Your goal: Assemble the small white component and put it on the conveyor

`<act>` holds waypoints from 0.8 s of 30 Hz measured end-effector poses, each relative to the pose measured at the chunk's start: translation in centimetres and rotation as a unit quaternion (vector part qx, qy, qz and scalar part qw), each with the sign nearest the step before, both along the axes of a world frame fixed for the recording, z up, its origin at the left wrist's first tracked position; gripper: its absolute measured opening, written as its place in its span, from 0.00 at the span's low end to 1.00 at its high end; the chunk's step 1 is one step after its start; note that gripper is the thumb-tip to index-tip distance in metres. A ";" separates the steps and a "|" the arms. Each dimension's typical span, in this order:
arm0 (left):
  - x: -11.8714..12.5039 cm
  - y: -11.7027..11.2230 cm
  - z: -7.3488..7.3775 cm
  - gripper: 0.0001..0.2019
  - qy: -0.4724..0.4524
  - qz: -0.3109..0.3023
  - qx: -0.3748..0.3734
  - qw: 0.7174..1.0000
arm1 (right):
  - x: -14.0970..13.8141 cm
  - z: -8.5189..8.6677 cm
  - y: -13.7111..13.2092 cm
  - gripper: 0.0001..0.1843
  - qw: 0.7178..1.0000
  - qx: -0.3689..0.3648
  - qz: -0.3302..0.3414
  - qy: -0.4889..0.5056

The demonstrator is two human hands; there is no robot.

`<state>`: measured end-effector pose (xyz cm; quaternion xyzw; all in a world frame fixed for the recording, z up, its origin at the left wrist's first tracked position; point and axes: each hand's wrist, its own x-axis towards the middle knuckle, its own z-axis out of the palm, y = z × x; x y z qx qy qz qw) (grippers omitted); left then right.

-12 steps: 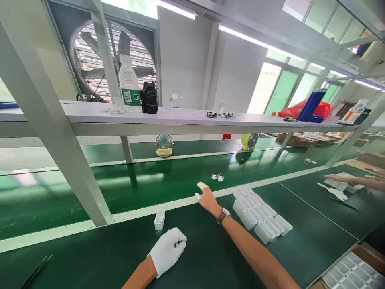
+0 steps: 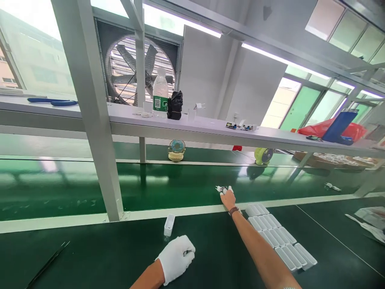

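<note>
Green belt: right hand (image 2: pixel 227 197) has stretched further w/ fingers now closing on small white parts (image 2: pixel 221 188); gloved left hand (image 2: pixel 177 258) stays curled into a fist near white case (image 2: pixel 169 224).

The left hand (image 2: pixel 177 258) is covered by a white glove; the right hand (image 2: pixel 228 197) is bare except for white tips on its fingers (image 2: pixel 230 188). A brown watch strap (image 2: pixel 234 210) is worn at the wrist. The tabletop (image 2: pixel 90 257) is dark green with a pale edge strip. The plastic cases (image 2: pixel 279 237) are translucent white. The bottle (image 2: pixel 160 93) is labelled green, and the desk fan (image 2: pixel 176 150) is coloured teal and cream.
</note>
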<state>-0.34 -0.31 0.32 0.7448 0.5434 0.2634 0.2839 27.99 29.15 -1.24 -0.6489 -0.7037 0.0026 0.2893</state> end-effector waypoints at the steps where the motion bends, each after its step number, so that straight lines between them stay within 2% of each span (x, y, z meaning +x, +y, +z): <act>1: -0.1 0.0 0.1 0.07 0.001 0.000 -0.006 1.000 | 0.0 0.2 0.2 0.33 1.000 -0.013 -0.009 0.013; 4: -0.3 0.1 0.0 0.07 0.002 -0.006 -0.004 1.000 | -0.5 0.8 0.1 0.36 0.997 -0.045 -0.020 0.061; 7: -0.3 0.4 -0.4 0.08 0.001 -0.015 0.009 1.000 | -1.7 1.1 -2.0 0.38 0.992 -0.058 0.052 0.095; 13: -0.1 0.7 -0.5 0.08 0.013 -0.028 0.036 0.999 | -3.3 0.6 -11.4 0.42 0.955 -0.101 0.252 0.120; 15: -0.1 0.7 -0.5 0.08 0.010 -0.028 0.037 0.999 | -3.2 0.6 -14.5 0.42 0.945 -0.109 0.287 0.109; 18: 0.0 0.7 -0.6 0.08 0.005 -0.026 0.041 0.999 | -2.5 1.1 -18.0 0.38 0.958 -0.100 0.265 0.048; 20: 0.1 0.7 -0.8 0.08 0.005 -0.028 0.048 0.998 | -1.9 2.0 -19.9 0.38 0.966 -0.107 0.237 0.011; 22: 0.2 0.7 -0.9 0.08 0.010 -0.035 0.056 0.998 | -1.2 3.2 -21.5 0.39 0.962 -0.153 0.226 0.007; 24: 0.2 0.6 -0.9 0.08 0.013 -0.040 0.059 0.997 | -0.5 4.4 -22.7 0.36 0.954 -0.196 0.227 0.019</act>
